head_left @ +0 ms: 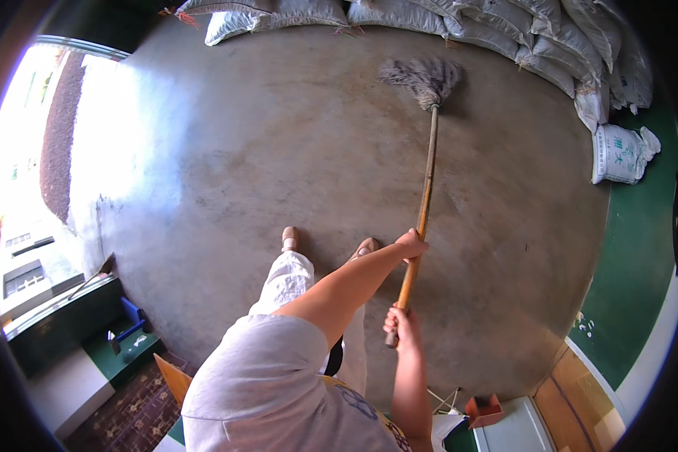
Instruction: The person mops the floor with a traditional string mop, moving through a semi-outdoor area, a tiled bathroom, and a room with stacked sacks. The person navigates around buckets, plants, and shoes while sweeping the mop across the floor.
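A string mop has a long wooden handle (428, 181) that slants away from me across the grey floor. Its greyish strands, the mop head (426, 78), lie fanned out on the floor at the far side, right of centre. My left hand (412, 245) is wrapped around the handle partway down, with the arm stretched across my body. Lower, close to the handle's near end, my right hand (404, 328) grips it with curled fingers. The concrete floor (279, 135) shows darker smears around the mop.
White woven sacks (497, 30) are piled along the far wall, curving to the right. A single printed sack (622, 154) leans by the green wall. Bright light enters through the doorway (60, 151) at left. A reddish box (484, 410) and wooden cabinet (576, 392) stand near right.
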Motion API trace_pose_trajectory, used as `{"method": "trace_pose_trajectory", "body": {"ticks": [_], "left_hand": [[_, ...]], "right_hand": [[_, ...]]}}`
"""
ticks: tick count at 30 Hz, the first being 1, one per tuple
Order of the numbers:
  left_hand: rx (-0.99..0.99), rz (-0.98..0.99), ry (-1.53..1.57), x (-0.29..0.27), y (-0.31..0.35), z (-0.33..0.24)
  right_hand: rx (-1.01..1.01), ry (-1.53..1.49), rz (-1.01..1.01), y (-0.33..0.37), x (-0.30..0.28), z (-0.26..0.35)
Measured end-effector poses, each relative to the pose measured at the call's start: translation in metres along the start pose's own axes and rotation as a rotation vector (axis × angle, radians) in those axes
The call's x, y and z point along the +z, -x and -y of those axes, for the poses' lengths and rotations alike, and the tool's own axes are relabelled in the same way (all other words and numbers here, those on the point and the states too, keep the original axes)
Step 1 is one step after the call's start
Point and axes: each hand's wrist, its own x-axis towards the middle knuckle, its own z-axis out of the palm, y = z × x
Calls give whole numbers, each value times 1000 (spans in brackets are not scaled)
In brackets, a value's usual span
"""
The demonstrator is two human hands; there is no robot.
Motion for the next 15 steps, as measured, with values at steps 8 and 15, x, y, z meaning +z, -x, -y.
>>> {"method": "trace_pose_trajectory", "body": {"ticks": [8,15], "left_hand": [[-11,49,296,-47,33,77],[-39,176,322,-129,119,151]], "right_hand": [[122,-72,7,3,106,-81],[147,23,-95,51,222,-162]]}}
